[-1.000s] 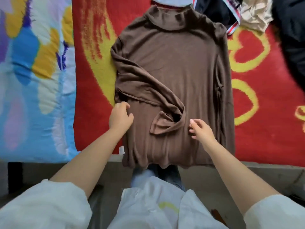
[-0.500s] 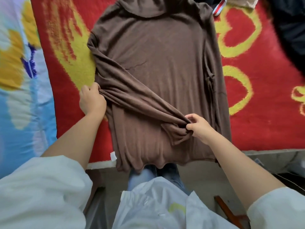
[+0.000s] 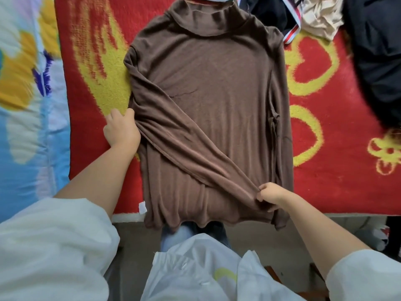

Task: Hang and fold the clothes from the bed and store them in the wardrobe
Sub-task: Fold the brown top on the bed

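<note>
Our left hand [image 3: 121, 131] grips the brown turtleneck [image 3: 208, 88] at its side. Our right hand [image 3: 271, 193] pinches its sleeve cuff [image 3: 249, 195]. Its white label [image 3: 142, 207] shows no readable writing.

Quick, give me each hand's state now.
Left hand: grips the brown top at its side edge.
Right hand: pinches the sleeve cuff.

No readable text anywhere on the bed.

The white tag [image 3: 142, 207] at the brown top's [image 3: 208, 101] hem shows blank, and the dark lettering on the striped ribbon [image 3: 291, 9] near the top edge is too small and blurred to read.
</note>
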Tool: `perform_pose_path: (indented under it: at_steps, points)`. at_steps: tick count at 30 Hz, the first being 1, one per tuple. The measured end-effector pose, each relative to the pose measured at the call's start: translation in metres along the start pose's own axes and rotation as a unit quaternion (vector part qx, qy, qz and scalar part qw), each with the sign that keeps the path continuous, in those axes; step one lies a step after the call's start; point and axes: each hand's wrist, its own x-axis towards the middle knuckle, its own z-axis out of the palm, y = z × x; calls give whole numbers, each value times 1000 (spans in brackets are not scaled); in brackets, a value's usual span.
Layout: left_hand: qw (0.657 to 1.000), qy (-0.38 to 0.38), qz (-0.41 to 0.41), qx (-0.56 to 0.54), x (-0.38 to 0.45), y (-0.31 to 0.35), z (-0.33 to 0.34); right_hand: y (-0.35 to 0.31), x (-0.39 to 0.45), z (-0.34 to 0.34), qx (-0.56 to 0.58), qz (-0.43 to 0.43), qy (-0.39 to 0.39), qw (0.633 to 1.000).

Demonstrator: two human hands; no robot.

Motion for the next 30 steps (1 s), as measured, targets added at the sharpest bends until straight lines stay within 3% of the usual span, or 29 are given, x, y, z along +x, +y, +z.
perform_pose_path:
  at_steps: [3,7,11,14,20,22,27,30]
  points:
    - [1000,-15,-4,-21,0,-4,2,6,9,9,-101,30,67,992]
    - [994,-43,23,-94,1,-14,1,-20,-1,9,-263,33,188,946]
    - [981,-49,61,-175,1,-27,-3,-84,-20,3,-257,-166,262,915]
    - [969,-24,72,-234,-1,-35,-3,-157,-38,-2,-188,-297,253,901]
    - [947,6,73,-312,1,-51,10,-313,-76,15,-213,-507,262,793]
    - [943,-6,87,-321,5,-54,11,-352,-80,21,-245,-501,268,785]
    - [930,-84,106,-343,24,-66,6,-400,-63,31,-316,-342,303,831]
    - [910,-125,124,-376,29,-74,6,-410,-53,30,-304,-357,300,831]
